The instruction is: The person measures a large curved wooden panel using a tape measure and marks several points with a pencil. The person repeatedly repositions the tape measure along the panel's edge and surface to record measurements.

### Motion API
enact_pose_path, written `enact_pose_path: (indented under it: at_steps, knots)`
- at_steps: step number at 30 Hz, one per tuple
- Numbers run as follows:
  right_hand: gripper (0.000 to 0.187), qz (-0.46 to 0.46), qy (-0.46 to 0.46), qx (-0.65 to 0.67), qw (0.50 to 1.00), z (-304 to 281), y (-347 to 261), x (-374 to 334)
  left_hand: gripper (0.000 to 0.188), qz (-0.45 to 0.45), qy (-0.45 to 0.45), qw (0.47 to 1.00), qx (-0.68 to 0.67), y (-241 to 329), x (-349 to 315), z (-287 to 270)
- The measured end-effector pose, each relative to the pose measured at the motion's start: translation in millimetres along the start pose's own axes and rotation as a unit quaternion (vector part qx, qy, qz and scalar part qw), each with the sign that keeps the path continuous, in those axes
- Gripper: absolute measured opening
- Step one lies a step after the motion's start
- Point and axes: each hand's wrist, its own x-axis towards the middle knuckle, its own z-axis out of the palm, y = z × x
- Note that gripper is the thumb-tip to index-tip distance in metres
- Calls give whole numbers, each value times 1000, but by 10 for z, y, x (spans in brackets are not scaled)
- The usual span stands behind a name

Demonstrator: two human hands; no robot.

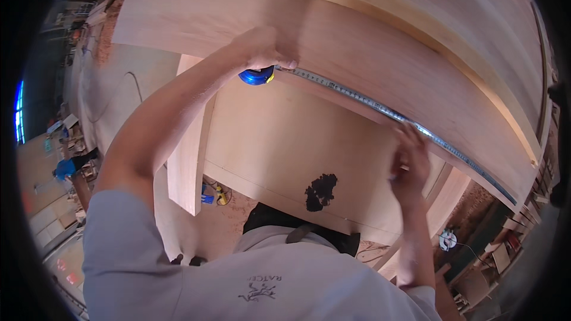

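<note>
My left hand (264,50) grips a blue tape measure (257,76) with a yellow part at its side. From it the metal blade (372,103) runs out to the right along the near edge of a wide, pale wooden panel (357,53). The blade's far end lies close to the panel's right corner. My right hand (410,160) is at the panel's edge, its fingertips against or just beside the blade. Its fingers are curled and slightly blurred; whatever is in them cannot be made out.
A curved wooden strip (428,38) lies across the panel. Below stands a lighter board (279,137) with a dark stain (321,192), flanked by a wooden upright (193,166). A yellow tool (222,195) lies on the floor. Another person (66,168) in blue is far left.
</note>
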Motion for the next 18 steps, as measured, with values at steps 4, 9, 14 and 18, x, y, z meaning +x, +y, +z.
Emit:
enact_pose_path:
  at_steps: [4,9,14,18]
  knots:
    - [51,-38,25,5,999,682,-476,507,35,-21,-10,996,81,38,-17,-57]
    - [41,-33,22,-69,997,926,-521,513,50,-41,1,991,127,-9,14,-21]
    - [41,-30,42,-79,996,1018,-511,516,52,-32,5,992,125,-10,-37,-52]
    - [41,-32,47,-94,994,1033,-516,529,52,-9,11,992,128,-69,-1,-33]
